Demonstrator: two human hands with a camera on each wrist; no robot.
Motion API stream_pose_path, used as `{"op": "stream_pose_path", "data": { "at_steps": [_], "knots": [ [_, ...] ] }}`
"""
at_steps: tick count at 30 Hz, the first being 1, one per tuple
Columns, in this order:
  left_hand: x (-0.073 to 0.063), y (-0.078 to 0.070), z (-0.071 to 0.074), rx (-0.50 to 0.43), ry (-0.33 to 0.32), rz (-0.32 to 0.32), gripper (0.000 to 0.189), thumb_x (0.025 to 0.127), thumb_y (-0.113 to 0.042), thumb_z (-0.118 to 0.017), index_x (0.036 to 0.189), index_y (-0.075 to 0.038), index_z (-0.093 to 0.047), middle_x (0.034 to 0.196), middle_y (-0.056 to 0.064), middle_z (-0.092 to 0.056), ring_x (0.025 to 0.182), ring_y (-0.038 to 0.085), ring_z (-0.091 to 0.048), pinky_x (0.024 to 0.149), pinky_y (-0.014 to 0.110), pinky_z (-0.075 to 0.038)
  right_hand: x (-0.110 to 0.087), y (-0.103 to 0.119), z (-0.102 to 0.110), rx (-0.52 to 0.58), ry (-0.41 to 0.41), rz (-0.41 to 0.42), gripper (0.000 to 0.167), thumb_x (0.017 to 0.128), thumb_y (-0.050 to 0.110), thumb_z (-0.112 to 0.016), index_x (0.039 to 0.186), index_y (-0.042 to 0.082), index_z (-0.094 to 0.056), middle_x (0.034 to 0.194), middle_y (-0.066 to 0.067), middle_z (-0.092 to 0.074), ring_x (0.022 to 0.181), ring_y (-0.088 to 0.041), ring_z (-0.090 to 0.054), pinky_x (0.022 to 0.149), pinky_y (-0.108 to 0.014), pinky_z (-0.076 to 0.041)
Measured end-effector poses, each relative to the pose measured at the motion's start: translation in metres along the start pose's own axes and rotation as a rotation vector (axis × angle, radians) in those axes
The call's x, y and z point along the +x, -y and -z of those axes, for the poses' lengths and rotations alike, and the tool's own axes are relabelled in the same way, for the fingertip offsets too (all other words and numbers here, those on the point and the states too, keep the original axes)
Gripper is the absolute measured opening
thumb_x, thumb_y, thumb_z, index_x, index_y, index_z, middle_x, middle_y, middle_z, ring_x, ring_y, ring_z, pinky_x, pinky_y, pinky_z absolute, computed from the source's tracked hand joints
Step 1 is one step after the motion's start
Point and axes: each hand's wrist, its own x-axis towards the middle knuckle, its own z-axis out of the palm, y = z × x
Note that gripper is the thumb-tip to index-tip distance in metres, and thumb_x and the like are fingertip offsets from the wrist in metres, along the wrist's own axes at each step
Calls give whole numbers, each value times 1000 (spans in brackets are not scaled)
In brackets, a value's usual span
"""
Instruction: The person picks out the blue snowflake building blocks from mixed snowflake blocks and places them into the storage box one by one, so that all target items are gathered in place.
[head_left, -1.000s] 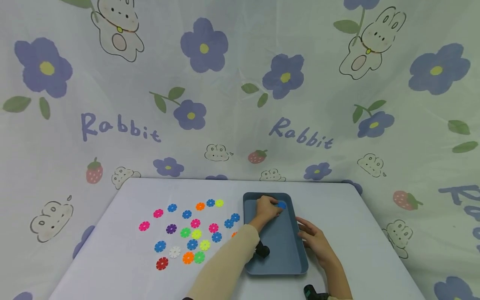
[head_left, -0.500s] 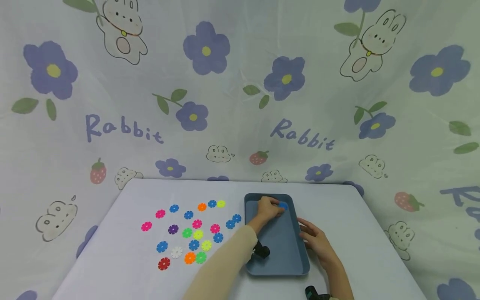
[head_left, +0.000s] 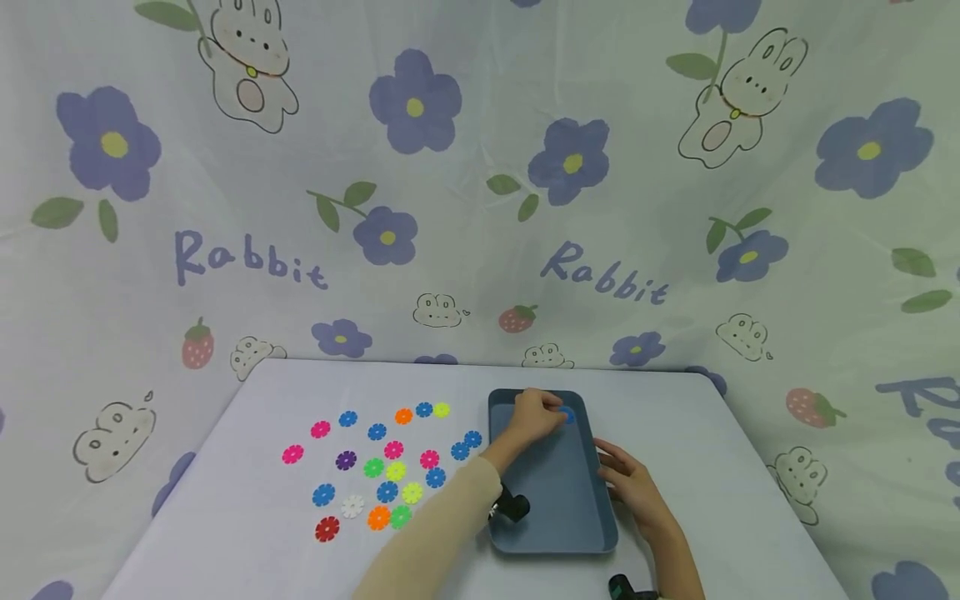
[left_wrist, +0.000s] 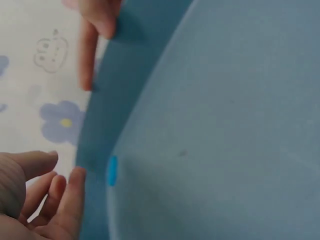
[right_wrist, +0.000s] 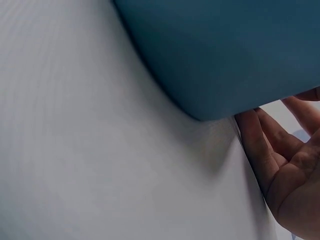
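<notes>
Hovering — left hand (head_left: pixel 534 419), thumb and fingers apart, just beside blue disc (head_left: pixel 569 415) | right hand (head_left: pixel 634 486), fingers apart, touching tray (head_left: pixel 558 508) side, likely steadying it!

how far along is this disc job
Looks done: one blue disc lies in the tray. In hand: nothing gripped; the left hand is beside that disc, the right hand at the tray's side. Likely left: the loose discs scattered on the table.

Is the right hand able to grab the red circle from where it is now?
Probably not: the tray and left sleeve lie between the right hand and the red circle.
</notes>
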Motion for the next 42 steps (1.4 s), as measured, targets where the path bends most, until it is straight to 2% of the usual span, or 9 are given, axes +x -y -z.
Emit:
{"op": "stream_pose_path", "data": {
  "at_steps": [4,10,14,21,28,34,42],
  "knots": [
    [-5,-9,13,7,41,-53,21,84,-8,-75,103,0,-74,83,-3,-68,72,5,-61,62,22,-53,-1,2,-2,1,8,9,50,95,7,-57,143,12,-48,141,-25,-45,117,-34,-55,83,-42,-53],
    [-17,-24,41,-1,100,-97,17,86,-10,-74,103,-6,-75,85,-4,-69,75,6,-63,64,22,-53,-1,2,-2,5,8,-1,50,94,7,-58,144,12,-48,142,-24,-45,118,-34,-54,85,-43,-52],
    [-26,-26,58,4,112,-114,18,86,-13,-74,103,-8,-75,87,-4,-68,78,8,-64,66,22,-54,-1,0,-1,-12,3,-11,51,93,8,-58,143,15,-50,141,-22,-46,120,-34,-52,87,-44,-51],
    [-47,-13,85,54,119,-92,22,87,-17,-73,106,-7,-73,90,-4,-68,82,11,-64,69,23,-55,-2,-1,-2,-25,1,-23,52,92,8,-59,142,15,-50,140,-22,-47,122,-35,-51,88,-45,-51],
    [-60,-2,108,97,118,-103,24,88,-20,-73,108,-6,-73,94,-3,-68,84,14,-64,69,24,-55,-2,3,-1,-34,0,0,52,92,7,-58,142,16,-50,141,-21,-47,123,-36,-49,91,-47,-49],
    [-72,3,125,132,113,-73,22,88,-18,-72,108,-9,-73,99,3,-69,88,18,-63,72,25,-56,-2,4,-2,-37,3,-6,53,92,8,-58,143,16,-49,141,-21,-46,125,-36,-48,93,-47,-48],
    [-91,23,142,195,93,0,26,88,-16,-72,110,-4,-71,98,5,-68,87,19,-62,72,29,-56,-1,4,-1,-44,2,-18,52,93,8,-58,144,15,-48,141,-21,-46,123,-35,-50,90,-45,-50]
  ]
}}
